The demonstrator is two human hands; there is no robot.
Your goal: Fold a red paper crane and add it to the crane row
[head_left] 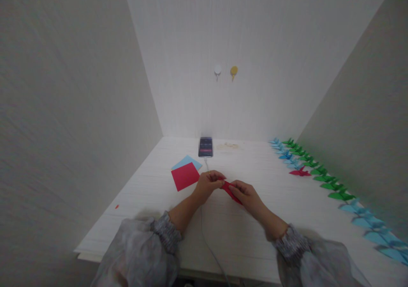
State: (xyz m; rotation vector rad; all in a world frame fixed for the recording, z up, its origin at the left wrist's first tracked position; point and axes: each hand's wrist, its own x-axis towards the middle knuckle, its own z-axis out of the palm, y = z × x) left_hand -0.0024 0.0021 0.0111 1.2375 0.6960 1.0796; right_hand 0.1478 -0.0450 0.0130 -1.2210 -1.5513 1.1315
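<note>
Between both hands is a narrow piece of folded red paper [232, 192], slanting down to the right. My left hand [208, 186] pinches its upper left end between thumb and fingers; a ring shows on one finger. My right hand [245, 192] grips the paper along its right side, thumb on top. Part of the paper is hidden under the fingers. Just left of my left hand lies a flat red paper sheet [185, 177], overlapping a light blue sheet [188, 161].
A phone [205, 146] with a white cable [208, 244] lies near the back wall. Rows of green paper cranes [323, 179] and blue ones [371, 222] line the right side, with one red crane [300, 172] among them. A small red scrap [117, 206] lies at left.
</note>
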